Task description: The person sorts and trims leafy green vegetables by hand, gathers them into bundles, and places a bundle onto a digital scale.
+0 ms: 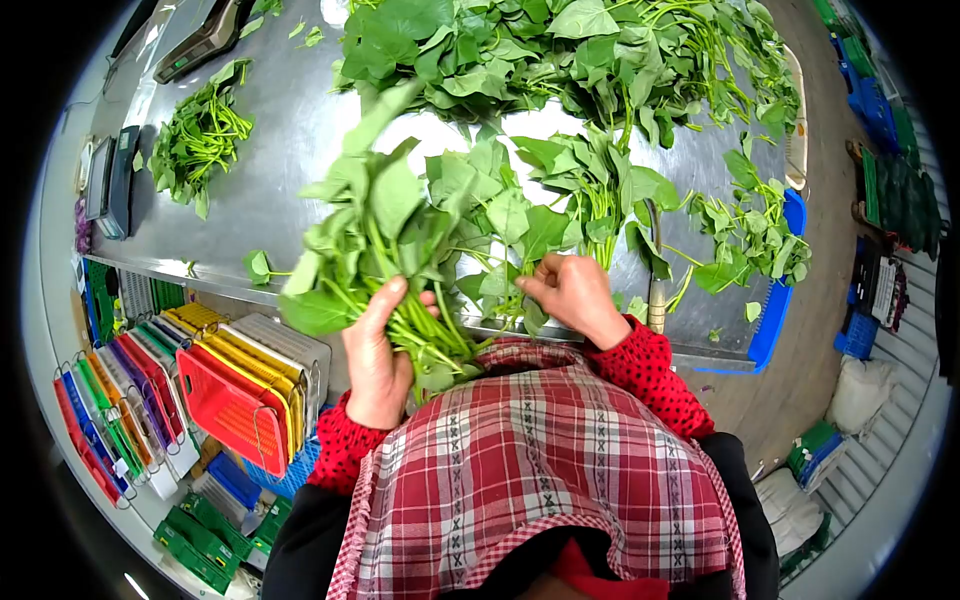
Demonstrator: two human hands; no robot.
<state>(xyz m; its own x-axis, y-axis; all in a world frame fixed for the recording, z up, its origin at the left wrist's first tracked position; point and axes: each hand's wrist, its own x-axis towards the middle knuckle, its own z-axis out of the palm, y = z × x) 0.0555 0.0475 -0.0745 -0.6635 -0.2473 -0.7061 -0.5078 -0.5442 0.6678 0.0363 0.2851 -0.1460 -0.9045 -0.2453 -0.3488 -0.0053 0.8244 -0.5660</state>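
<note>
A thick bunch of leafy green stems (375, 235) is held in my left hand (380, 360), fingers wrapped round the lower stems at the table's front edge. My right hand (575, 295) is closed in a pinch beside loose leafy stems (510, 215) lying in front of me. What its fingertips hold, if anything, is too small to make out. Another group of stems (598, 205) lies just beyond my right hand. A large heap of greens (560, 50) covers the far part of the metal table (290, 150).
A separate bunch (205, 135) lies at the table's left, near scales (112, 185). More sprigs (755, 225) lie at the right by a blue tray (775, 320). Coloured crates (235, 405) stand below the table's left edge. An upright metal piece (657, 290) is right of my right hand.
</note>
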